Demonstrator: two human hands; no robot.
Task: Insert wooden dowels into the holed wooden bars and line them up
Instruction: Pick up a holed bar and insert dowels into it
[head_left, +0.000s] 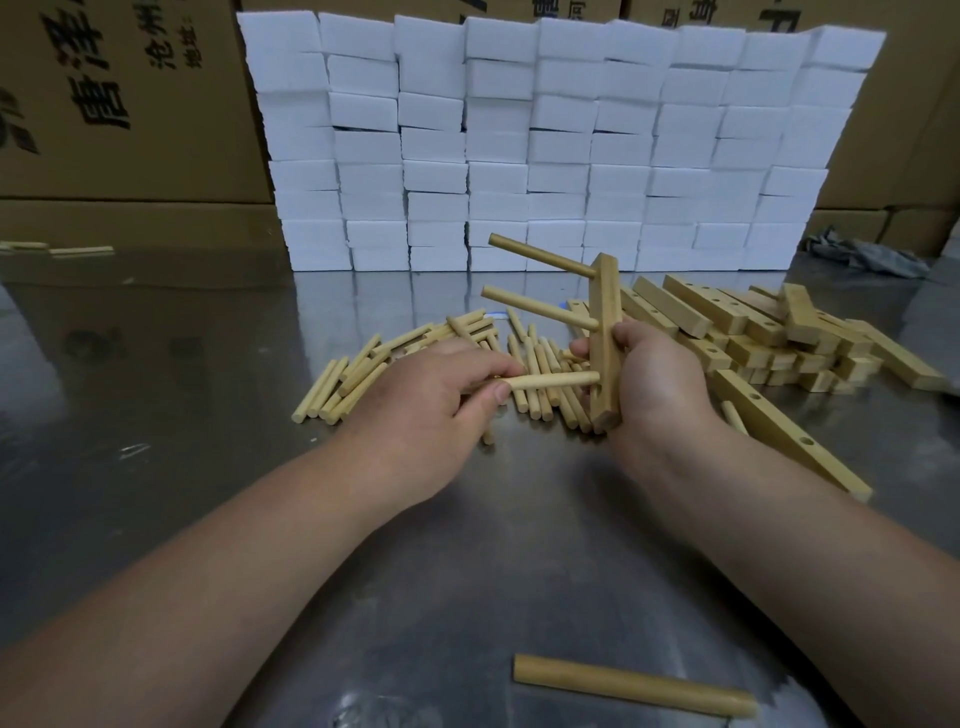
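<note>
Single wide-angle head-worn view, facing forward and down across the steel bench (182, 395), close above both forearms, left hand (431, 400) and right hand (657, 384) near frame centre, stacked white blocks (519, 130) along the bench's far edge, cardboard boxes (130, 104) behind.

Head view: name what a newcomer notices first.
A pale holed wooden bar stands upright in the right grip at centre, two round wooden dowels jutting left from it, while the left grip pinches a third dowel against its lower part. Behind stands a wall of white foam blocks.
</note>
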